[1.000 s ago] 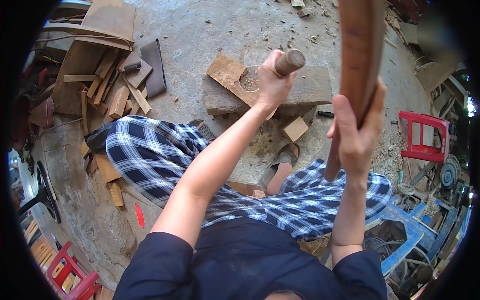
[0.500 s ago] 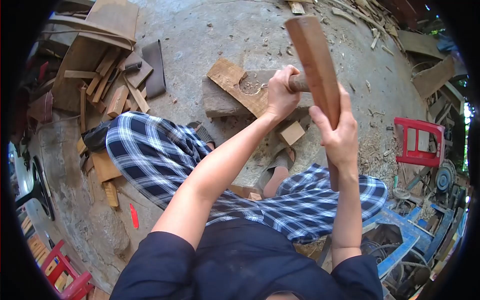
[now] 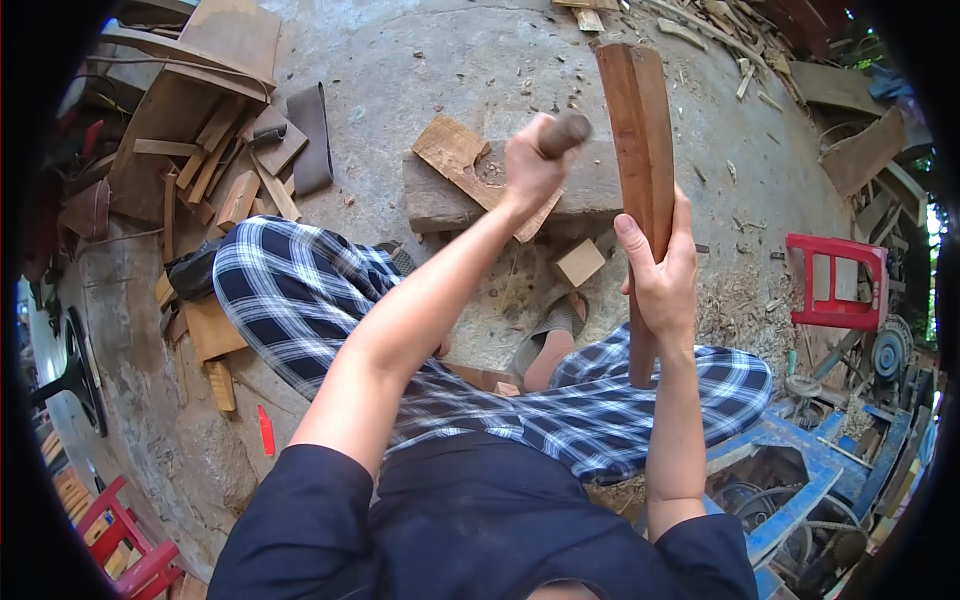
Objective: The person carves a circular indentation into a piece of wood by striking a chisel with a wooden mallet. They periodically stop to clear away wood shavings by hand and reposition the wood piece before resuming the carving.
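My left hand (image 3: 533,170) is closed round a round wooden tool handle (image 3: 566,133) whose butt end points up toward me; the lower part of the tool is hidden by the fist. Just beneath it, a notched wooden board (image 3: 452,150) with a curved cut-out lies across a thick, weathered wooden block (image 3: 435,200). To the right, my right hand (image 3: 665,265) grips a long reddish-brown wooden club (image 3: 637,130) around its lower part, thumb along the near face. The club stands nearly upright in view, apart from the handle.
A small pale wood block (image 3: 581,263) sits near my sandalled foot (image 3: 556,335). Offcuts (image 3: 238,198) are piled at left beside a dark belt strip (image 3: 311,138). At right are a red plastic stool (image 3: 840,280) and a blue metal machine frame (image 3: 790,490). Wood chips litter the concrete floor.
My left hand has shifted left and down, and the handle has swung from pointing right to pointing up at me. The club has turned and moved slightly, leaving a gap to the handle.
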`<state>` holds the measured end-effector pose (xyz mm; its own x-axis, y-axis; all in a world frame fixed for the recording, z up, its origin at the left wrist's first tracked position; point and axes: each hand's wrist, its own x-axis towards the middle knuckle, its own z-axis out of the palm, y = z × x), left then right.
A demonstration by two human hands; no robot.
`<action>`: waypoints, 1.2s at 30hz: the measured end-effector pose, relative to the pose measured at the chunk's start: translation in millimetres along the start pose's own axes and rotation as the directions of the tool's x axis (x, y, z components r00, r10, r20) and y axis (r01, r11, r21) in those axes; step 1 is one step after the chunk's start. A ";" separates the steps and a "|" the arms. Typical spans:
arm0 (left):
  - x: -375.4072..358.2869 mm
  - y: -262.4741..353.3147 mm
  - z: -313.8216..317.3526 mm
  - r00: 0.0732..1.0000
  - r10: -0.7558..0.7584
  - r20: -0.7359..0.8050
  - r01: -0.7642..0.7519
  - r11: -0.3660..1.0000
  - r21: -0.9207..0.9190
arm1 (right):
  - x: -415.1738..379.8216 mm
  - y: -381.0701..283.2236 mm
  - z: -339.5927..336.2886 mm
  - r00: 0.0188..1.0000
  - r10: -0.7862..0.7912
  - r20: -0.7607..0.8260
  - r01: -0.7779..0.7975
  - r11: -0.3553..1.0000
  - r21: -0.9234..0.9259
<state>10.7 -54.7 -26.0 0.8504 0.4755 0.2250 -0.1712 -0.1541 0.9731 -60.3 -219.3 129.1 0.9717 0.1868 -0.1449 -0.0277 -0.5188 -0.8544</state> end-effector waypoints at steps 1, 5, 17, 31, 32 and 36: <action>8.9 6.5 -10.1 0.997 -0.078 -0.007 0.077 0.997 -0.013 | -0.3 2.0 0.8 0.999 -0.035 -0.013 0.035 0.999 0.003; 31.3 23.6 -38.6 0.978 -0.204 -0.048 0.194 0.968 -0.159 | -3.5 6.7 6.8 0.995 -0.093 -0.039 0.096 0.993 0.069; 24.9 9.0 -32.6 0.967 -0.246 -0.066 0.214 0.925 -0.313 | 2.6 -24.2 2.5 0.995 -0.096 -0.034 0.100 0.983 0.151; -2.9 -11.0 -1.8 0.994 0.014 0.108 -0.017 0.999 0.032 | 13.0 7.5 14.6 0.997 -0.072 0.021 0.072 0.997 -0.031; -0.2 -20.0 -4.5 0.993 0.032 0.112 -0.030 0.999 -0.018 | 9.6 8.3 11.7 1.000 0.012 0.009 -0.013 0.999 0.041; 28.0 22.3 -34.3 0.921 -0.363 -0.141 0.327 0.917 -0.226 | 5.0 21.9 5.5 0.999 0.045 0.000 -0.044 0.980 0.192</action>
<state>13.7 -15.1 3.6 0.7753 0.6159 -0.1395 0.0091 0.2099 0.9777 -57.4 -225.1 106.9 0.9694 0.1634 -0.1832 -0.1150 -0.3567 -0.9271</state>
